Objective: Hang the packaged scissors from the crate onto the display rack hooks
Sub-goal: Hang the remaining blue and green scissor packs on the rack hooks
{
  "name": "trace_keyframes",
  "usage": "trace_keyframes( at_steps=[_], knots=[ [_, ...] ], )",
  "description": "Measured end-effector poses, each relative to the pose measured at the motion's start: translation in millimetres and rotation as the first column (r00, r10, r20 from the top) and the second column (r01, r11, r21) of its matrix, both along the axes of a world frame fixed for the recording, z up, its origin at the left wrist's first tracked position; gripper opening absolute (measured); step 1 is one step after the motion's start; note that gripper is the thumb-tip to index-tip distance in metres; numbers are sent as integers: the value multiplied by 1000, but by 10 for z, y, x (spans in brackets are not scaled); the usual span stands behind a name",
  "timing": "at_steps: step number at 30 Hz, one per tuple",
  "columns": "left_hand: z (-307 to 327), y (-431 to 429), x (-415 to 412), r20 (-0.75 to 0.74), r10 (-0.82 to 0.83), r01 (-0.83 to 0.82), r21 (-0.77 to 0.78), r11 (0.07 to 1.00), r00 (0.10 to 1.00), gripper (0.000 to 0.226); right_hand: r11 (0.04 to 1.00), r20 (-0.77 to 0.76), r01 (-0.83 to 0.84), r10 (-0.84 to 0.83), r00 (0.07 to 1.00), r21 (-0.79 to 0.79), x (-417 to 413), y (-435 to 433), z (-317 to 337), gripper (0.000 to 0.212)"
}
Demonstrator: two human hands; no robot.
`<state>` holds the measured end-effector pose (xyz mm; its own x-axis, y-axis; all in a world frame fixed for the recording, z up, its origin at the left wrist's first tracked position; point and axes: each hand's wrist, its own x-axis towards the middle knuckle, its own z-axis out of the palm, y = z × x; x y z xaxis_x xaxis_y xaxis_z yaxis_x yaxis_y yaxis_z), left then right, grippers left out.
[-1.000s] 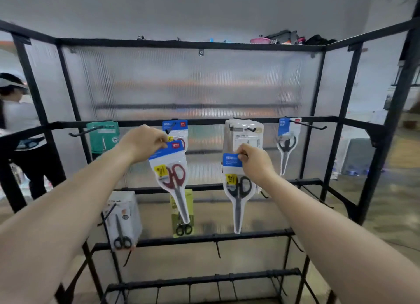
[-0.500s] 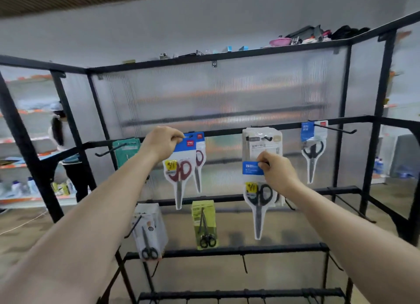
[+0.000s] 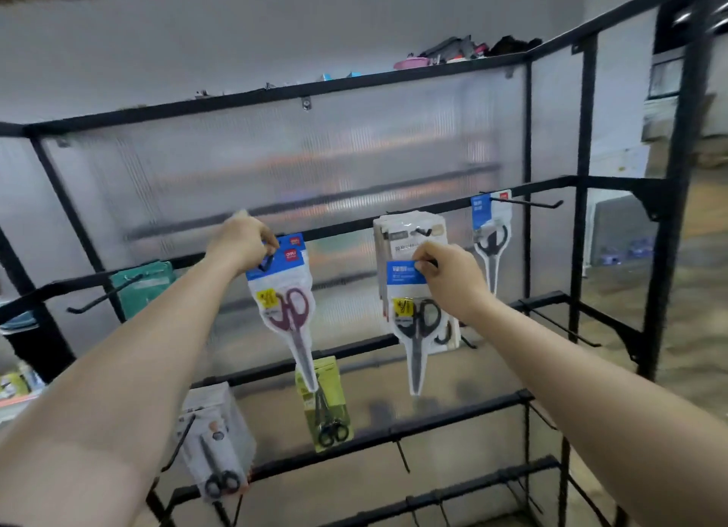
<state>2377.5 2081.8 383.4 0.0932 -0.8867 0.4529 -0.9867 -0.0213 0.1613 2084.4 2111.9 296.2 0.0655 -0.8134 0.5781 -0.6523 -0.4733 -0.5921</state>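
Black display rack (image 3: 583, 250), green pack (image 3: 138, 286) at left, white packs (image 3: 409, 231) hanging just behind right hand (image 3: 453, 278), which pinches the blue-headed black-handled scissors pack (image 3: 413, 321) centre-right, left hand (image 3: 244, 243) pinching the red-handled scissors pack (image 3: 287, 302) at centre.

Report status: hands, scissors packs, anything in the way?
Left hand pinches red-handled scissors pack by its top, at the rail. Right hand grips black-handled scissors pack in front of grey packs. Grey packs occupy the hook there.
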Motion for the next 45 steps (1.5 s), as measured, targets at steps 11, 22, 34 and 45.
trace_keyframes(
  at_steps=[11, 22, 34, 45],
  knots=[
    [22, -540, -163, 127, 111, -143, 280, 949, 986, 46, 985, 160, 134, -116, 980, -106, -1198, -57, 284, 9],
    [-108, -688, -643, 156, 182, -227, 353, 908, 971, 31, 983, 114, 130, -116, 987, -132, -2037, -486, 387, 14],
    [-230, -474, -884, 211, 343, -396, 322, 860, 915, 50, 980, 150, -196, 191, 970, 21, -2255, -883, 377, 20],
    [-245, -450, -859, 321, 339, -441, 337, 832, 884, 58, 994, 421, -17, 63, 905, -111, -1941, -1453, 83, 20]
  ],
)
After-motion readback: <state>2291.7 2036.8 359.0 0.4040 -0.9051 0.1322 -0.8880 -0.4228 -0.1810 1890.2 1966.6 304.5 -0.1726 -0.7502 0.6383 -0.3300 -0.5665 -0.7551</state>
